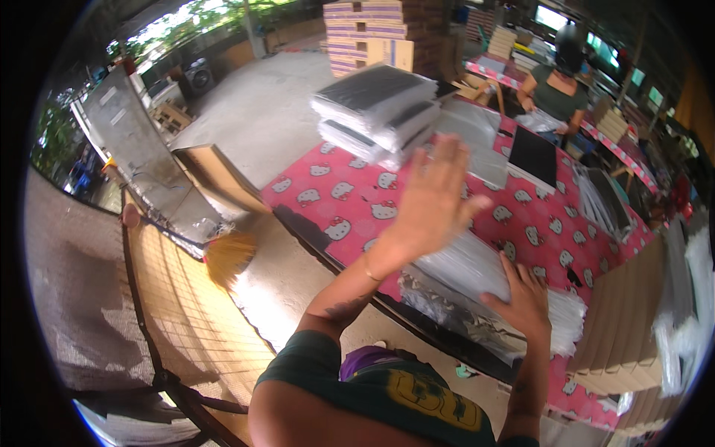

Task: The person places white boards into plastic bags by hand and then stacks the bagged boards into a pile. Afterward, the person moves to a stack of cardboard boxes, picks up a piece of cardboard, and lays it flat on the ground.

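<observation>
My left hand (pixel 434 200) is raised over the table, fingers stretched out, with nothing in it; it looks slightly blurred. Below it, near the table's front edge, lies a pile of transparent plastic sleeves (pixel 471 267). My right hand (pixel 523 295) rests on the right part of that pile with its fingers extended. The sleeves partly hide under both hands. Beyond my left hand stands a tall stack of plastic-wrapped black panels (pixel 378 95). To its right lie a flat transparent plastic sheet (pixel 471 138) and a black panel (pixel 533 158).
The table has a pink cartoon-cat cover (pixel 309 195). Stacked brown cardboard (pixel 622 309) stands at its right end, near a plastic-wrapped bundle (pixel 602 203). A co-worker (pixel 557 93) handles plastic at the far side. A broom (pixel 229 257) and cardboard boxes (pixel 365 37) are on the floor.
</observation>
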### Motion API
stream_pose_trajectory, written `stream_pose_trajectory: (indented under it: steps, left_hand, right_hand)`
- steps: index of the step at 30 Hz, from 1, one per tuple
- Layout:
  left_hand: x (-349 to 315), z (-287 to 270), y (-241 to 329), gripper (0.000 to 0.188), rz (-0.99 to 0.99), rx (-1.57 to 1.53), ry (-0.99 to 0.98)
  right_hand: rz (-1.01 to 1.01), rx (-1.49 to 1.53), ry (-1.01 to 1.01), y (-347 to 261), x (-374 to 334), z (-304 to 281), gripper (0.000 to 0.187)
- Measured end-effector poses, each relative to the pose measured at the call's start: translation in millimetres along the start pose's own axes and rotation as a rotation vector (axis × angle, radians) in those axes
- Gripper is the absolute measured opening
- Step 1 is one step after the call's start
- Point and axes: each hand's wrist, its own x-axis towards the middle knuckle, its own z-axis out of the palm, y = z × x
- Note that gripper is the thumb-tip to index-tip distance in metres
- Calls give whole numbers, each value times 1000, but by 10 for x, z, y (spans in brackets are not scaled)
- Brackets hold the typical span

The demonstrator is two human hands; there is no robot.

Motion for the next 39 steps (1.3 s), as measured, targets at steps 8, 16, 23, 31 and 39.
stream_pose_trajectory:
  steps: [8, 16, 23, 31, 39]
  left_hand:
    - [-185, 663, -23, 71, 85, -179, -816]
    - [-297, 778, 124, 73, 62, -109, -999]
    - [-570, 718, 239, 108, 426, -250, -620]
    - [-499, 754, 335, 85, 322, -235, -785]
    - [-521, 842, 332, 79, 390, -264, -734]
  right_hand:
    - [14, -2, 30, 94, 78, 19, 88]
    - [-14, 34, -3, 38, 48, -21, 86]
    - [-98, 234, 27, 138, 87, -56, 92]
    - [63, 982, 683, 594, -1101, -445, 114]
    - [716, 1025, 606, 1628, -1913, 1364, 94]
